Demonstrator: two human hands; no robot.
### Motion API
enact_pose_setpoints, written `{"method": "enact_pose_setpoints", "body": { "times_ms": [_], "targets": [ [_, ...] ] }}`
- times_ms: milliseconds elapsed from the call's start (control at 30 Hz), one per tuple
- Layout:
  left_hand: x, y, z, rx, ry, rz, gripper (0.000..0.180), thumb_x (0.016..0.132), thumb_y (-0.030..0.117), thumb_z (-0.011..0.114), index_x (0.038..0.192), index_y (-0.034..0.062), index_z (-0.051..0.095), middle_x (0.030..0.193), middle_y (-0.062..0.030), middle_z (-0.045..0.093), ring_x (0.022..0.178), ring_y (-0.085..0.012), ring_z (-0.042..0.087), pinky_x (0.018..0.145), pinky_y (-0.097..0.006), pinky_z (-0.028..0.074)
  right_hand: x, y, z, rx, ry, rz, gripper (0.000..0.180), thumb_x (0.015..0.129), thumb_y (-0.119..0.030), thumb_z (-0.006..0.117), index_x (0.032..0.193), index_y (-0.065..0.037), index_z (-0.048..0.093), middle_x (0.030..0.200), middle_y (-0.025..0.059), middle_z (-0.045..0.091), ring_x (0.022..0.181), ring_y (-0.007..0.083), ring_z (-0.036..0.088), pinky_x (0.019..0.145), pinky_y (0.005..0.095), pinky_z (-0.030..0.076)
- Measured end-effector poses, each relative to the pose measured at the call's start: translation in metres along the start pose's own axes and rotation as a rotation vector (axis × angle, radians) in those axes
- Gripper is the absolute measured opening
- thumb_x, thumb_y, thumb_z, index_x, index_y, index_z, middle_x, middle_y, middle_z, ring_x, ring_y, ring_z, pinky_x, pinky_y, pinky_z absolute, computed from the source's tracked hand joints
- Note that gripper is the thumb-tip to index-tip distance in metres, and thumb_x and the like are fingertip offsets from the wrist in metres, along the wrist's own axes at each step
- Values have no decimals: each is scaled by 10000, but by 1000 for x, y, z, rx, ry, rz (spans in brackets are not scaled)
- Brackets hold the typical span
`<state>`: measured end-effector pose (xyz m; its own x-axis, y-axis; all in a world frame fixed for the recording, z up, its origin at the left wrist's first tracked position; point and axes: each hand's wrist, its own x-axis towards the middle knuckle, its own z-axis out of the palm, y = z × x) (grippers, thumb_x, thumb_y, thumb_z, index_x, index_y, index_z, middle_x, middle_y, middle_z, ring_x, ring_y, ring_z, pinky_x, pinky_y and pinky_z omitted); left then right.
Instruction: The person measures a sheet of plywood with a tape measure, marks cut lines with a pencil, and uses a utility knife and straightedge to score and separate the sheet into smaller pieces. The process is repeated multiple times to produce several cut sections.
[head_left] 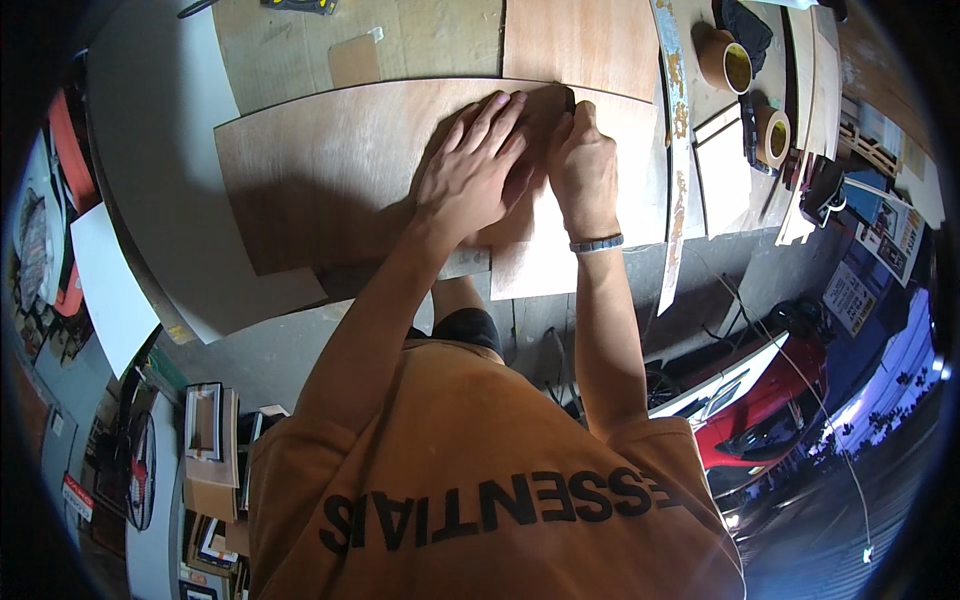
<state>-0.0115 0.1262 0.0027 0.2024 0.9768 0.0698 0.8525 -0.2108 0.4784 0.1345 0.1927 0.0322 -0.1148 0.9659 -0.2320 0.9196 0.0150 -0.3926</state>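
Note:
A wide, thin plywood panel [320, 165] with a curved-looking far edge lies across the worktable before me. My left hand [478, 165] rests flat on it, fingers stretched toward the far edge. Just to its right, my right hand [583, 165] is closed in a fist at that edge. A small dark object [570, 98] pokes out by its thumb; most of it is hidden, so its kind is unclear. Another plywood sheet [580, 40] extends beyond the panel, and a pale piece [530, 268] shows at the near side, below my hands.
A long, worn metal strip [672, 150] lies to the right of the panel. Farther right are two tape rolls [737, 68] and a pale rectangular board [724, 180]. A large white sheet [160, 180] covers the table's left. Picture frames [205, 420] stand at the lower left.

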Motion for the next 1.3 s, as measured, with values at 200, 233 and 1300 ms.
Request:
{"method": "enact_pose_setpoints", "body": {
  "times_ms": [200,233,1300],
  "targets": [
    [-1,0,4,-18,12,-5,421,999,358,550,1292,75,654,1594,-128,419,1504,-286,330,1202,-462,308,1,-5,1,-78,-11,50,215,1012,-143,494,1074,57,542,763,321,680,747,486,708,617,541,578],
    [0,0,5,-35,45,-7,431,991,352,559,1314,81,650,1582,-130,435,1492,-290,348,1207,-457,305,2,-6,0,-106,-22,50,212,1005,-137,497,1071,58,547,771,322,682,752,485,710,623,539,583],
    [-1,4,11,35,-49,-67,455,992,280,550,1413,110,582,1677,-62,275,1544,-238,251,1272,-437,207,-28,3,-6,1,81,91,312,1069,-278,492,946,0,565,703,299,663,659,475,686,525,535,532]
  ]
}}
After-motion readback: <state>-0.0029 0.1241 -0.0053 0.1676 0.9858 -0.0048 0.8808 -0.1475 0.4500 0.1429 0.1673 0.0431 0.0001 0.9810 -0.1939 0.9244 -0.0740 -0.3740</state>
